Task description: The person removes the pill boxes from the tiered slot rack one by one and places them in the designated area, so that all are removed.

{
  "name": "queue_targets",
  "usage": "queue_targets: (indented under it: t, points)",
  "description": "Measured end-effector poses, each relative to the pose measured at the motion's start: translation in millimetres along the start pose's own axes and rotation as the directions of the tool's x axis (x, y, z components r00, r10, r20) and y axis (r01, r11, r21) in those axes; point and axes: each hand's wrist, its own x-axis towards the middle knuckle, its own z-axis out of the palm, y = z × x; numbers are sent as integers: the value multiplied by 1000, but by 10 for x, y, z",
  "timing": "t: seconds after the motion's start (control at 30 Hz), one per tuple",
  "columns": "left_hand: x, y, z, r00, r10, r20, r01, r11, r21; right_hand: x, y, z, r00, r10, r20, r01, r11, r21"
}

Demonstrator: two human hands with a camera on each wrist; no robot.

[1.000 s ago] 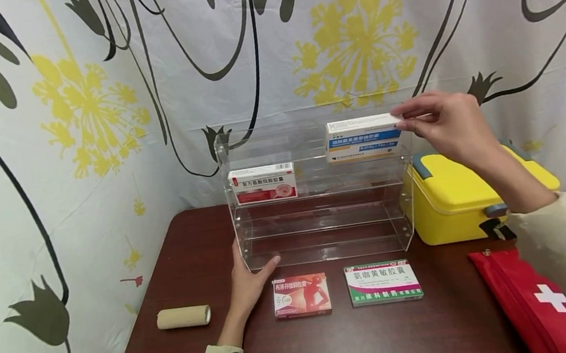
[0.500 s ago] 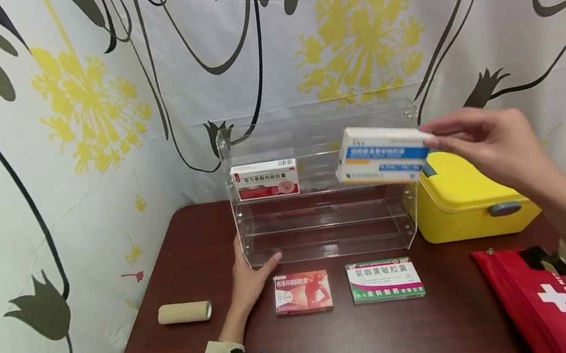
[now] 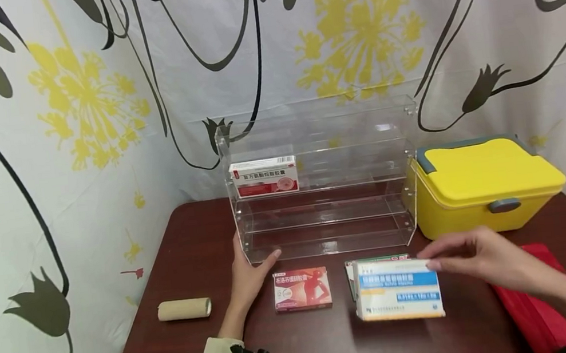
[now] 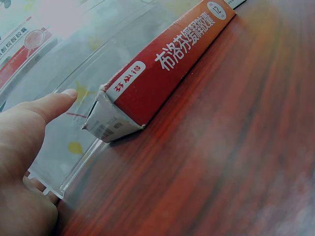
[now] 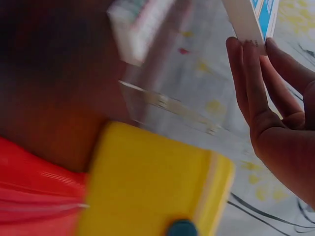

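Right hand, lower right of the head view, pinches the blue box by its right end, fingers curled on the edge. The box hangs low over the table, face toward the camera, in front of the green box, which it mostly hides. In the right wrist view the fingertips clamp the box end at the top edge of frame.

Left hand, lower centre, lies flat with straight fingers against the lower left corner of the clear rack, thumb touching its front edge; it holds nothing. The red box lies just right of this hand.

One white-red box stands on the rack's middle shelf, left side. Yellow case at right of the rack, red pouch below it, a tan roll at lower left.
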Motion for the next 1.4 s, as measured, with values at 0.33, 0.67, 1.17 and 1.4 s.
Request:
queue_targets:
  t: [0.33, 0.67, 1.17, 1.4]
  points:
    - [3, 11, -1, 1000, -10, 4, 10, 1000, 7, -229, 373, 271, 965, 153, 214, -177, 979, 101]
    - [2, 22, 1, 1000, -11, 5, 11, 1000, -1, -252, 460, 401, 950, 155, 272, -190, 976, 104]
    - [-7, 27, 1, 1000, -15, 1, 15, 1000, -1, -246, 464, 539, 954, 249, 168, -246, 969, -39]
    - [-2, 30, 2, 1000, -15, 3, 15, 1000, -6, -247, 462, 552, 951, 261, 164, -256, 965, -52]
